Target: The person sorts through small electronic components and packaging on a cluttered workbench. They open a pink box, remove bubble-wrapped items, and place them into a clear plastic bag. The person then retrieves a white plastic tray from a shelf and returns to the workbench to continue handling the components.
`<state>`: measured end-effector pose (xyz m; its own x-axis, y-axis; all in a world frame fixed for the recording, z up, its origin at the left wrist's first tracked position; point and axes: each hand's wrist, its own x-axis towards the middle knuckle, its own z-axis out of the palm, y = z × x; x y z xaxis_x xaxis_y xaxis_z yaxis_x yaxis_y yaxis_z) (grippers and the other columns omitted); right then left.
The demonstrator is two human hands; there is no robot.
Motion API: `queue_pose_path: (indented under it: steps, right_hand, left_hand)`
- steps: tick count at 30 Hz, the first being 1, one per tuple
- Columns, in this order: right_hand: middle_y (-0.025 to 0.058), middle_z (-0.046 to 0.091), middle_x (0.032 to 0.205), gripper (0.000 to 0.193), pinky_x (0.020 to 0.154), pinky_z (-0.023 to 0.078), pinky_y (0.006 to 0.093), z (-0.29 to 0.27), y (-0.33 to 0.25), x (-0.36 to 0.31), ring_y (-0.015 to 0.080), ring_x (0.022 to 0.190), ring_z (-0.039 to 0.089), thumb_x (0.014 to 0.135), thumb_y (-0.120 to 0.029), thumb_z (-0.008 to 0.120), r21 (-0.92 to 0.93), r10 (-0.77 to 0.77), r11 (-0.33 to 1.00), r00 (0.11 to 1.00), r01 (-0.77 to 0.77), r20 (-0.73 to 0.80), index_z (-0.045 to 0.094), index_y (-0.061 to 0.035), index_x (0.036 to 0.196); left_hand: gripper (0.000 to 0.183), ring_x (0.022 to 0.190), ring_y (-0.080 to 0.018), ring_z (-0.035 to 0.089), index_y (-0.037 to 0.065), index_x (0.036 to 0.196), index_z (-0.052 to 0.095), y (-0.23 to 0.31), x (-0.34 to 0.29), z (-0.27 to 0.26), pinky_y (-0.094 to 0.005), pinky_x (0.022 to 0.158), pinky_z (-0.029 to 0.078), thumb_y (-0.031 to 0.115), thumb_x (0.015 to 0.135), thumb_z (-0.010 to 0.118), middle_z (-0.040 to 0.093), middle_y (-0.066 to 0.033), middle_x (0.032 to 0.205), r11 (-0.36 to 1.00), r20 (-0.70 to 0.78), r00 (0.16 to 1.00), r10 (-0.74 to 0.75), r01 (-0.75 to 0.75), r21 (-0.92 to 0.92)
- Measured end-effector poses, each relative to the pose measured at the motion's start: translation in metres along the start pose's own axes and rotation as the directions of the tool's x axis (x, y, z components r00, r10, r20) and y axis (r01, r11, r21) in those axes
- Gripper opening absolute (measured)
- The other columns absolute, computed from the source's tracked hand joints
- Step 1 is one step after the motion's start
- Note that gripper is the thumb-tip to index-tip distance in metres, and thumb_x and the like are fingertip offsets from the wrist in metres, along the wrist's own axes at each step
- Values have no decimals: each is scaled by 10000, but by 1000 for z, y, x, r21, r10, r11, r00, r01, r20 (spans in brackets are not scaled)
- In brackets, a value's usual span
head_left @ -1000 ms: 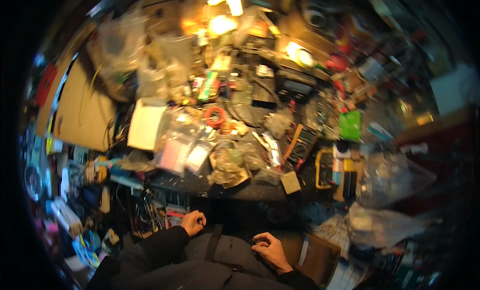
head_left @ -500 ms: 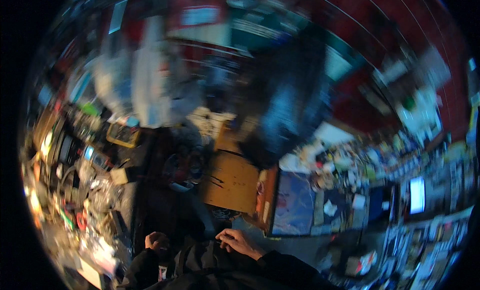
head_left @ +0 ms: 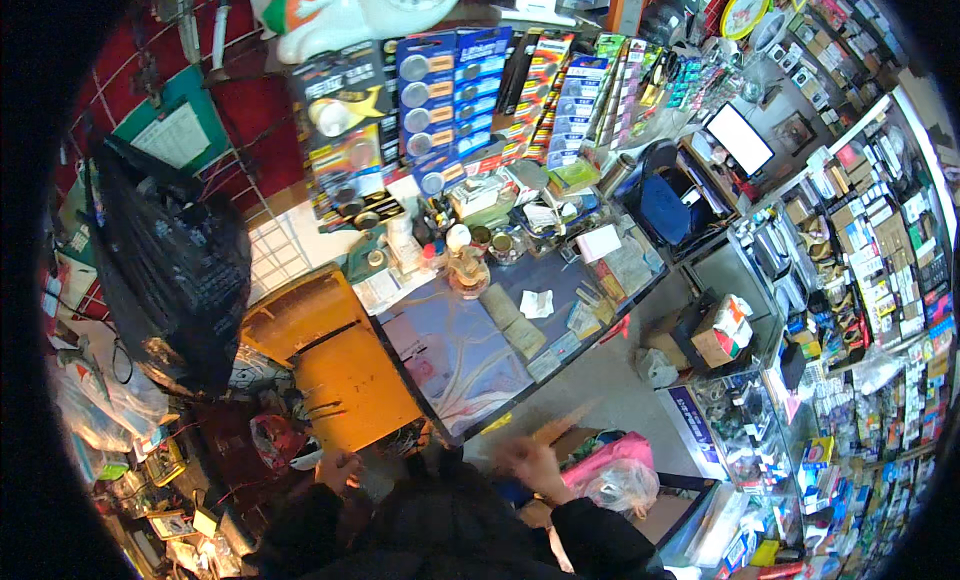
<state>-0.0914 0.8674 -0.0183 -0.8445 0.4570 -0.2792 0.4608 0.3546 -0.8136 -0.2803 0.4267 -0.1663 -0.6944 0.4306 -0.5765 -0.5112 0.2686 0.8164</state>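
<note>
My left hand (head_left: pixel 340 469) hangs low in front of my body, its fingers loosely bent and apart, with nothing visible in it. It is nearest the front edge of an orange-yellow wooden chair (head_left: pixel 358 385). My right hand (head_left: pixel 533 464) is smeared by motion, so I cannot make out its fingers or anything in them. Beside it lie a pink bag (head_left: pixel 612 454) and a clear plastic bag (head_left: pixel 622 488). Ahead of the right hand stands a desk with a blue-grey top (head_left: pixel 455 365); neither hand touches it.
Carded button batteries (head_left: pixel 425 105) hang behind the desk, which bears jars, papers and small boxes. A black plastic bag (head_left: pixel 170 270) hangs at the left. To the right are a lit screen (head_left: pixel 739 140), an open carton (head_left: pixel 722 338), a glass display case (head_left: pixel 740 420) and crowded shelves (head_left: pixel 870 250).
My view has swung right: the chair, desk and black bag now sit further left, and the right-hand shelves show more fully. Both hands stay low before me; the right one has blurred.
</note>
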Motion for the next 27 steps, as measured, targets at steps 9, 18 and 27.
queue_pose_path:
  steps: [9, 18, 27]
  right_hand:
    - [307, 829, 1248, 929, 993, 617, 549, -89, 169, 340, 488, 1192, 788, 906, -737, 850, -177, 194, 927, 826, -331, -530, 713, 30, 1412]
    - [0, 721, 909, 183, 771, 498, 285, -92, -2, 271, 89, 830, 633, 1084, -141, 811, 341, -20, 939, 998, 41, -64, 721, -17, 984]
    - [83, 784, 1041, 101, 887, 600, 366, -129, -252, 116, 159, 949, 728, 1048, -47, 817, 458, -48, 887, 998, 62, -43, 767, -10, 1128]
  left_hand:
    - [259, 932, -203, 818, -30, 1340, 740, 105, 35, 120, -358, 820, 673, 110, 1123, 755, 837, -118, 1095, 986, 61, 997, 47, -56, 155]
    - [376, 1126, -251, 783, 14, 1406, 694, 283, 76, 234, -390, 976, 652, 282, 1150, 758, 788, -120, 1256, 981, -77, 978, 192, -190, 25]
    - [258, 1044, -197, 795, -6, 1311, 768, 415, -51, 225, -343, 896, 652, 161, 1117, 803, 806, -111, 1231, 918, 79, 964, 252, -213, -334]
